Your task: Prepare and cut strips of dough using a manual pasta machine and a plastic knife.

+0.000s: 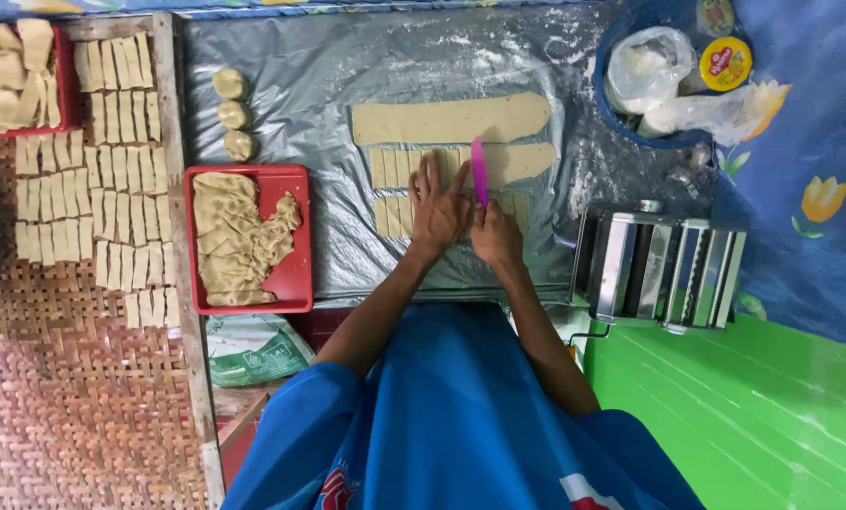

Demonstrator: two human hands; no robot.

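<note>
My left hand (438,203) lies flat with fingers spread on a strip of rolled dough (527,161) on the grey plastic sheet (347,85). My right hand (496,234) grips a pink plastic cutter (479,170), its blade set upright across that strip. To the left of the blade the strip is cut into small rectangles (390,168). A longer uncut dough strip (449,121) lies just beyond, and more cut pieces (394,215) lie under and beside my left hand.
A red tray (295,274) with crumpled dough scraps sits at left, three dough balls (233,114) beyond it. Several rows of cut pieces (92,198) cover a woven mat. A metal pasta roller (659,269) stands at right, a blue basin (673,76) with bags behind it.
</note>
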